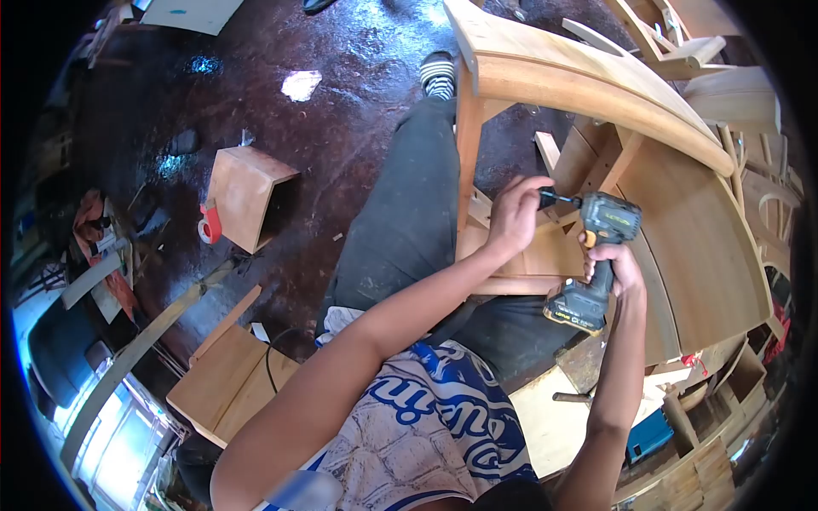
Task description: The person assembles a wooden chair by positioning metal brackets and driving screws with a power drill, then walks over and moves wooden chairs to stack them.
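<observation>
My right hand (624, 266) is wrapped around the handle of a black cordless drill (609, 220) with a battery pack at its base. The drill points left, and a thin bit runs from its chuck toward my left hand (515, 216). The fingers of that hand are closed around the bit's tip, at a small dark piece (545, 198) too small to name. Both hands are over the inside of a wooden chair frame (596, 95), which lies across my lap with its curved rail and broad panel (690, 230) showing.
An open wooden box (243, 198) stands on the dark floor, with a red tape roll (210, 223) against it. Another wooden piece (228, 375) lies lower left. More chair parts (733, 94) crowd the upper right. A blue case (650, 435) is at lower right.
</observation>
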The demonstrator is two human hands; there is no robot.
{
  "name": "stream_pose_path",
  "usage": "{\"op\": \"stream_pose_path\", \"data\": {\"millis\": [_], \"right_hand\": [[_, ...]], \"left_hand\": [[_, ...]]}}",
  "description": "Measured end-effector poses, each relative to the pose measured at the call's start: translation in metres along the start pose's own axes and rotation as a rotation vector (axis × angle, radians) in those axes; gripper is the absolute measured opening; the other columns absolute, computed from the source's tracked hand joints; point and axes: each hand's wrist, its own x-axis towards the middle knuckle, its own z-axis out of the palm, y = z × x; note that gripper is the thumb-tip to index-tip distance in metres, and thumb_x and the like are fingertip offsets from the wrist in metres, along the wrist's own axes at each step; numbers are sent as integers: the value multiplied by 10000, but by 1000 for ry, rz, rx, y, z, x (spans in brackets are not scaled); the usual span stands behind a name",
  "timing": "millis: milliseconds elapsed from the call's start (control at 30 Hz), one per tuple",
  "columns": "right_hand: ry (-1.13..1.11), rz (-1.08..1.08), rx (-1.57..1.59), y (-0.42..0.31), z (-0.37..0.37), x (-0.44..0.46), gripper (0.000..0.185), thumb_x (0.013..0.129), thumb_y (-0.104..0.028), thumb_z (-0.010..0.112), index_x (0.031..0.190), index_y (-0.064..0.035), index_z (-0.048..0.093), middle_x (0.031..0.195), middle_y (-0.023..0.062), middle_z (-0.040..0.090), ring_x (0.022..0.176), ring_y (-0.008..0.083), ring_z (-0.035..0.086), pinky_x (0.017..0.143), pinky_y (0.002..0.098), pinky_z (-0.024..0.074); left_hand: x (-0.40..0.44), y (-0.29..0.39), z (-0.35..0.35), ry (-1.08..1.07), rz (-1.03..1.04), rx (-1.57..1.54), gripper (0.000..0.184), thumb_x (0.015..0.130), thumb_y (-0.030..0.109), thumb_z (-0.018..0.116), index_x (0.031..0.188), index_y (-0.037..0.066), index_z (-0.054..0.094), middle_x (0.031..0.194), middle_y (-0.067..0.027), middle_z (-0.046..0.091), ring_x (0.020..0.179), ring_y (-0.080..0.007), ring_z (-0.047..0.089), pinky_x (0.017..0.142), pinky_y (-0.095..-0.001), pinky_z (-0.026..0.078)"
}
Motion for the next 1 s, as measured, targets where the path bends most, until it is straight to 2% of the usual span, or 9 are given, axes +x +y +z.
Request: {"op": "stream_pose_path", "data": {"millis": [67,233,300,333,467,567,900,967,1000], "right_hand": [[89,-57,83,9,-2,-27,382,701,-46,658,1080,-2,626,668,72,595,523,174,574,522,307,499],[197,-67,44,40,7,-60,410,684,-26,684,1086,34,630,692,76,610,532,173,585,519,301,490],[239,-89,67,52,15,-69,391,679,-14,689,1064,37,642,703,80,619,539,173,593,522,302,495],[225,-93,96,58,16,-72,377,673,0,691,1046,38,652,720,84,631,544,170,598,526,305,500],[252,-78,90,71,11,-80,375,670,17,689,1043,40,655,739,79,640,552,161,593,523,300,480],[254,-71,63,74,8,-82,391,671,9,672,1059,50,652,778,95,657,540,159,587,535,296,496],[259,-68,10,64,8,-79,333,669,64,667,999,24,647,733,71,622,552,152,571,513,295,460],[268,-70,2,63,7,-77,320,668,68,667,983,21,643,729,70,618,548,154,573,508,298,461],[269,-53,1,63,5,-76,303,674,66,671,971,18,639,725,76,622,544,158,577,503,299,463]], "left_hand": [[-24,-18,0,-6,-455,-422,392,919,58,486,1271,46,657,813,43,546,749,-65,536,662,-242,433],[-49,-23,-15,57,-737,-513,383,965,70,532,1337,62,621,893,29,620,813,-58,585,697,-218,453],[-54,-24,-19,-57,-792,-455,380,964,78,591,1343,56,620,952,8,665,844,-73,595,722,-232,473],[-55,-27,-21,-122,-764,-412,342,960,52,611,1298,48,658,1027,-12,696,897,-87,606,790,-251,501],[-57,-26,-19,-327,-605,-303,235,987,39,587,1179,27,722,1085,-29,705,980,-97,613,927,-255,484],[-59,-30,-20,-419,-572,-271,226,997,52,580,1172,33,722,1083,-27,703,1001,-92,613,935,-248,473],[-59,-39,-20,-464,-586,-229,230,1011,36,545,1161,30,720,1087,-29,697,1002,-103,623,909,-248,473],[-56,-41,-21,-529,-401,-20,254,994,27,557,1192,50,714,1062,-50,710,960,-117,632,887,-270,491],[-55,-42,-22,-538,-401,-17,254,994,27,557,1192,50,714,1062,-50,710,960,-117,632,887,-270,491]]}}
